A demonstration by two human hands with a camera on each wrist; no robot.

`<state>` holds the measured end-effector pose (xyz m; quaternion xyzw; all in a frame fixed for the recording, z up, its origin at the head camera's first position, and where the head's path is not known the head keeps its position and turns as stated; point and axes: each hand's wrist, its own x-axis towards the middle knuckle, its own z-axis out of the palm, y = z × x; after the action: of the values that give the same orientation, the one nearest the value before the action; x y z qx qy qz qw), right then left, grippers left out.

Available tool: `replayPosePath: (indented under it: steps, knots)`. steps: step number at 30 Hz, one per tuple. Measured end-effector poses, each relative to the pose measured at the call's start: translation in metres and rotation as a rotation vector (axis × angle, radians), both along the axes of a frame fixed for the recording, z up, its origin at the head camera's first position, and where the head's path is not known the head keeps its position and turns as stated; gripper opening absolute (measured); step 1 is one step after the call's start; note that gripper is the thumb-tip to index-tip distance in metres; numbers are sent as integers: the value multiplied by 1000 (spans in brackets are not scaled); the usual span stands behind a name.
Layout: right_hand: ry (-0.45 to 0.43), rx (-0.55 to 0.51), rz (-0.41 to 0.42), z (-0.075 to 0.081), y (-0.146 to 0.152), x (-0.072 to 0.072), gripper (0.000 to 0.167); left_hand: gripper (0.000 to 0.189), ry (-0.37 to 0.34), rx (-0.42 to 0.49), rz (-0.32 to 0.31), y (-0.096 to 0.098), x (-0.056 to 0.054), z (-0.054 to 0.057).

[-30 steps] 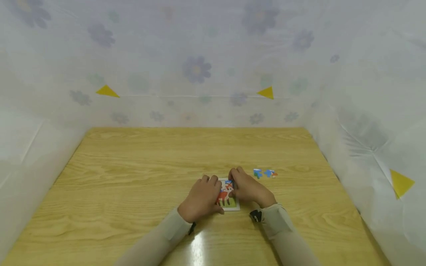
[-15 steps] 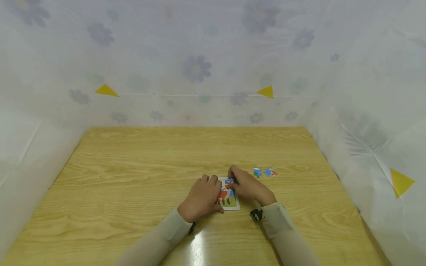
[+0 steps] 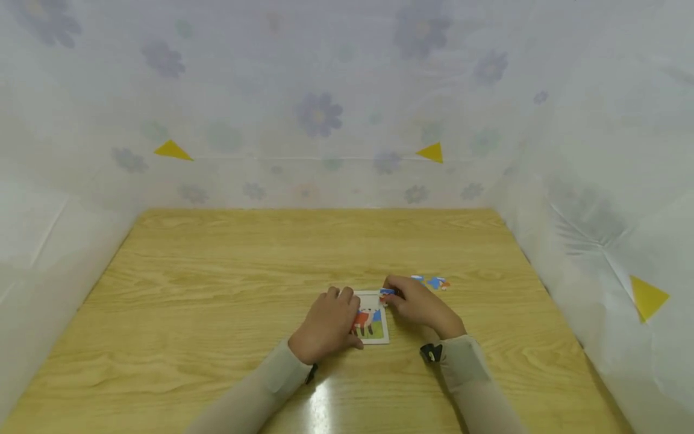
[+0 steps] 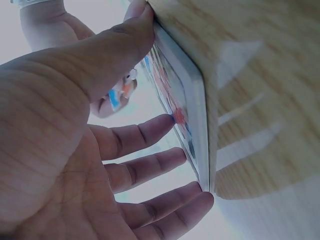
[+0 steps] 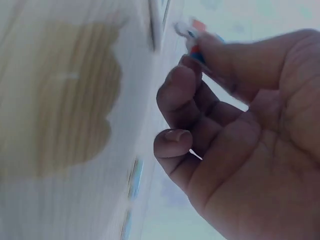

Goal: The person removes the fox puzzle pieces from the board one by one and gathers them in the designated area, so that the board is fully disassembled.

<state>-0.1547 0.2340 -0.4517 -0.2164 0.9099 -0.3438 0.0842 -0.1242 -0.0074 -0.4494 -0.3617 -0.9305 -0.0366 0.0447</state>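
My left hand [image 3: 329,322] lies over the left side of a small jigsaw tray [image 3: 381,343] with a white rim. In the left wrist view its nearly straight fingers [image 4: 145,132] touch the tray and the thumb rests at its edge. An orange animal's body on green shows in the tray, with a pale bare area at the top. Just off the tray's upper right, my right hand [image 3: 422,306] pinches a jigsaw piece [image 3: 386,293] in blue, orange and white between thumb and index finger. The same piece [image 5: 192,47] shows blurred in the right wrist view.
Two loose jigsaw pieces lie beyond the right hand: a blue and orange one [image 3: 438,283] and a partly covered blue and white one [image 3: 417,278]. The wooden table [image 3: 244,259] is bounded by flowered white curtains [image 3: 325,72] at the back and sides.
My right hand has moved a little right with the pinched piece, which has come away from the tray's top, baring the pale area there. The left hand stays in place.
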Motion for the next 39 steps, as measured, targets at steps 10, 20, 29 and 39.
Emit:
replayPosePath:
  steps: [10, 20, 29, 39]
  knots:
    - [8, 43, -149, 20, 66, -1, 9, 69, -31, 8, 3, -1, 0, -1]
    - [67, 10, -372, 18, 122, 0, 19, 68, -72, 10, 10, -1, -1, 0]
    - [27, 37, -396, 6, 143, -8, 11, 68, -43, 15, -6, -1, 0, 1]
    - [-21, 107, -398, 1, 144, -15, 19, 67, -38, 26, -12, -1, 1, 2]
